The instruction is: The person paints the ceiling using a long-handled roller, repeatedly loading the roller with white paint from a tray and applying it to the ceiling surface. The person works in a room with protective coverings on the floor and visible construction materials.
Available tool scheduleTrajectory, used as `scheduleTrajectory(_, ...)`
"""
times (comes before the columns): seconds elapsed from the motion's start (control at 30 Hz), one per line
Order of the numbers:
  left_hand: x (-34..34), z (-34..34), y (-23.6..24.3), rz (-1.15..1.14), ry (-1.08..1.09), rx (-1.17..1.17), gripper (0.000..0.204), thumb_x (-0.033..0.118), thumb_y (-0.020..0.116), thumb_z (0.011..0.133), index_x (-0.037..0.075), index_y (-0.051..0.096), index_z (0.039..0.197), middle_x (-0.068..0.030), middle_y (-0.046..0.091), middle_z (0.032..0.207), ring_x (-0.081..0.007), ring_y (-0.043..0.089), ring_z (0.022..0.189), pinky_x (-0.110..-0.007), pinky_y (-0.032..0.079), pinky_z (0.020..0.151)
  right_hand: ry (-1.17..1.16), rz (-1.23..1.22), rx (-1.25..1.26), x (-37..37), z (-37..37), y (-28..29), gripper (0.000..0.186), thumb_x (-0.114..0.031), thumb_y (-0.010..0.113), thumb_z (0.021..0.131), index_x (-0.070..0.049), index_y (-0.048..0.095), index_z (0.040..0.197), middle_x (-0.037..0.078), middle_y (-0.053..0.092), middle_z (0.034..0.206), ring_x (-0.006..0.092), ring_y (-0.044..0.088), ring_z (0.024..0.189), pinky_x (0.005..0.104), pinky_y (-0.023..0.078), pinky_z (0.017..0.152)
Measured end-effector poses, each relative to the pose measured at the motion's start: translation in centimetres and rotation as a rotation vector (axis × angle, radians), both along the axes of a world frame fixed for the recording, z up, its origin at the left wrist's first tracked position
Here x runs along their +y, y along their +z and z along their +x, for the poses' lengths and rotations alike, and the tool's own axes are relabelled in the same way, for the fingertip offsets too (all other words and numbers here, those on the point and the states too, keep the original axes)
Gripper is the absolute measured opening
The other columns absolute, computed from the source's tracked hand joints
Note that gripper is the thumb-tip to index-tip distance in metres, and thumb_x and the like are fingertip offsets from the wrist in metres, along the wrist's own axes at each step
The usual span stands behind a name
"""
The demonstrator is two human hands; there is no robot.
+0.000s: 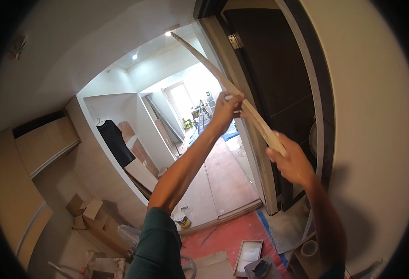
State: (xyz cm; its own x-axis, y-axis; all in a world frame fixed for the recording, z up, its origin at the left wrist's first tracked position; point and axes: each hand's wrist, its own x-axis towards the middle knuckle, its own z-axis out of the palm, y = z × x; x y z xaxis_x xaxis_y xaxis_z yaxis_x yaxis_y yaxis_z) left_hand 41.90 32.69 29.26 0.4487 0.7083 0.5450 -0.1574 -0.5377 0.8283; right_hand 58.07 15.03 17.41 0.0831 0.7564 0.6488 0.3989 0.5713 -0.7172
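A long, narrow wooden strip (259,122) runs slantwise up from my right hand toward the ceiling, its far end appearing near a ceiling light. My right hand (292,160) is wrapped round the strip's near end. Farther up, my left hand (227,110) is closed at the strip's left side, with a small white thing showing among its fingers that I cannot make out. Just right of the strip stand a pale wooden door frame (272,190) and a dark open door (269,60) with a metal hinge (234,41).
Red sheeting (204,239) covers the floor below, with a shallow tray (249,251) on it. A small paint bucket (182,220) stands by the threshold. At left are an opened cardboard box (99,228) and wall cabinets (48,144). A black garment (115,142) hangs on the wall.
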Motion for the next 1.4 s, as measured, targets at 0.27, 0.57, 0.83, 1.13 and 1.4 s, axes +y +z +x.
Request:
scheduleTrajectory(0.27,-10.2,1.9,-6.1,-0.005,-0.305,0.136,0.039,0.023,0.065,0.097,0.005,0.038,0.119,-0.0256,0.068,0.108,-0.0320,0.072,0.096,-0.041,0.064,0.075,-0.072,-0.154,0.040,-12.9,3.3,-8.1,0.057,-0.026,0.065,0.091,0.001,0.049,0.138,0.023,0.067,0.106,0.0329,0.068,0.096,0.0398,0.051,0.084)
scheduleTrajectory(0.57,-22.0,4.8,-10.1,-0.079,-0.569,0.173,0.039,0.014,0.059,0.100,0.008,0.027,0.122,-0.0253,0.065,0.119,-0.0269,0.068,0.106,-0.034,0.063,0.077,-0.313,-0.285,-0.062,-25.4,6.7,-15.4,0.063,-0.034,0.066,0.089,-0.001,0.049,0.140,0.019,0.066,0.106,0.0310,0.064,0.094,0.0429,0.048,0.087)
scheduleTrajectory(0.83,-26.7,4.8,-10.7,-0.113,-0.640,0.206,0.040,0.016,0.060,0.100,0.007,0.028,0.122,-0.0222,0.066,0.120,-0.0210,0.068,0.103,-0.033,0.061,0.076,-0.416,-0.471,-0.107,-31.2,6.0,-16.3,0.058,-0.038,0.060,0.094,-0.009,0.049,0.143,0.025,0.060,0.127,0.0414,0.058,0.114,0.0508,0.044,0.097)
scheduleTrajectory(1.13,-26.5,4.3,-11.3,-0.118,-0.530,0.243,0.039,0.015,0.060,0.100,0.007,0.029,0.122,-0.0217,0.066,0.120,-0.0212,0.066,0.108,-0.031,0.059,0.077,-0.220,-0.191,0.099,-29.3,6.3,-18.5,0.058,-0.034,0.069,0.088,-0.001,0.054,0.133,0.005,0.063,0.075,0.0152,0.061,0.065,0.0307,0.049,0.060)
scheduleTrajectory(1.4,-28.4,4.0,-11.5,-0.146,-0.599,0.225,0.037,0.012,0.059,0.100,0.006,0.026,0.116,-0.0136,0.066,0.107,-0.0065,0.060,0.085,-0.027,0.055,0.074,-0.227,-0.266,-0.019,-31.2,5.9,-17.0,0.057,-0.033,0.064,0.093,-0.004,0.052,0.140,0.023,0.063,0.125,0.0361,0.063,0.109,0.0441,0.049,0.089)
